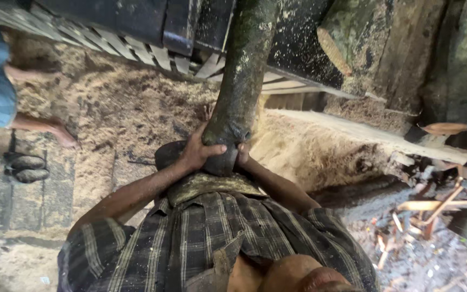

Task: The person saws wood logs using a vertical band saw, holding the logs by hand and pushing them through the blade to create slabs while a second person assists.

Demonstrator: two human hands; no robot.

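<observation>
Hands, left (198, 151) wrapped tight, right (242, 154) half hidden, gripping log (242, 75) end near chest; risk of slipping on mossy bark, dropping onto sawdust (114, 113) below log.

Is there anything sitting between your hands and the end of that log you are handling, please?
Nothing visible does. The left hand is wrapped directly on the near end of the dark, mossy log, and the right hand touches it on the other side, mostly hidden behind the log. Sawdust lies around.

A sawmill — sawdust (109, 108) heaped everywhere, rough logs (244, 70), offcuts (433, 208).
</observation>
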